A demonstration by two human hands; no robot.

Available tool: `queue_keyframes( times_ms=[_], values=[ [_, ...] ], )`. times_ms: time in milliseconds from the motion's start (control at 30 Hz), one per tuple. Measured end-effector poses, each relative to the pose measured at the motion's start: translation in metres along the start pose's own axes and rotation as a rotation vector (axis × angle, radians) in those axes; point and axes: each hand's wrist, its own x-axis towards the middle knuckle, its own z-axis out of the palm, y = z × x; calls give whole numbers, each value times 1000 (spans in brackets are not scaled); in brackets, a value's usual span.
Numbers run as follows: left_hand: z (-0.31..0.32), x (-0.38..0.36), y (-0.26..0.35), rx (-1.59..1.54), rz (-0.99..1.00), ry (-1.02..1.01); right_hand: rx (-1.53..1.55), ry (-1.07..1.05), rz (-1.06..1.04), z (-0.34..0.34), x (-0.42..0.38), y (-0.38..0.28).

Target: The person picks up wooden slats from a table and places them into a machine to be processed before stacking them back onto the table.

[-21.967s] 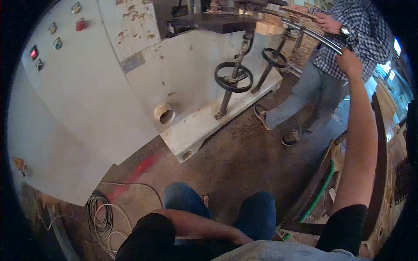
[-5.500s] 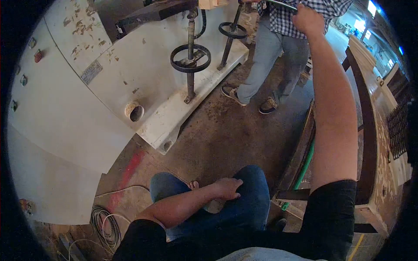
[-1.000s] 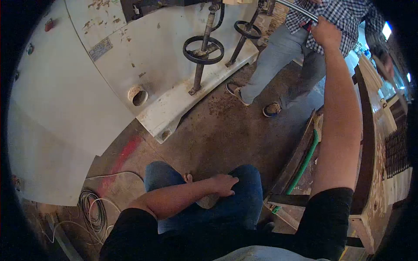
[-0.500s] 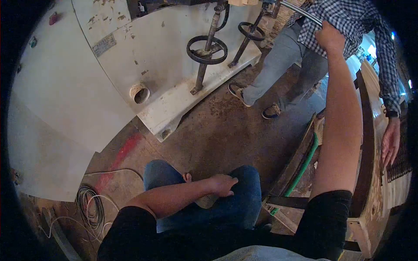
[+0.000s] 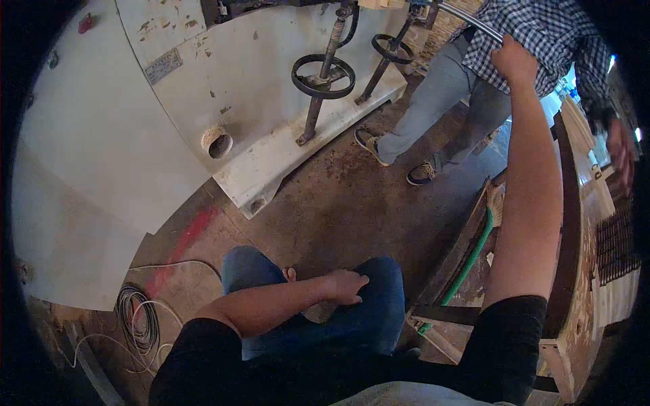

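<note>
The right hand wraps the near end of a metal bar slanting away leftward, while the left hand, its grip unclear from here, rests on the thigh.

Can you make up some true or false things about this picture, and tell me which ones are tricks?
1. The person's right hand is closed around a shiny metal bar. True.

2. The person's left hand is holding the green hose. False: that hand is over the blue jeans, away from the hose.

3. Two black handwheels are on the white machine's side of the picture. True.

4. The other person's shirt is plain yellow. False: it is checked, dark and white.

5. The coiled cable hangs from the ceiling. False: it lies on the floor.

6. There is a red mark on the floor. True.
</note>
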Motion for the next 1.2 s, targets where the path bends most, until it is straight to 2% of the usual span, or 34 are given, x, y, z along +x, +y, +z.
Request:
queue_keyframes(
  times_ms=[400,500,700,900,967,1067,1200],
  values=[
    [5,3,-5,-44,-12,-5,31,60,-16,7,2,3],
    [3,2,-3,-12,27,21,-14,14,-14,2,2,1],
    [-5,-1,5,-27,-16,-34,-14,-45,4,-2,1,1],
    [1,3,-1,-19,-2,-36,31,-12,-2,0,0,2],
    [7,3,-4,-1,35,59,3,-26,17,-3,0,0],
    [0,1,1,-37,-26,-19,13,9,15,-1,-1,1],
    [6,4,-3,-9,11,14,-8,16,-20,4,3,3]
  ],
)
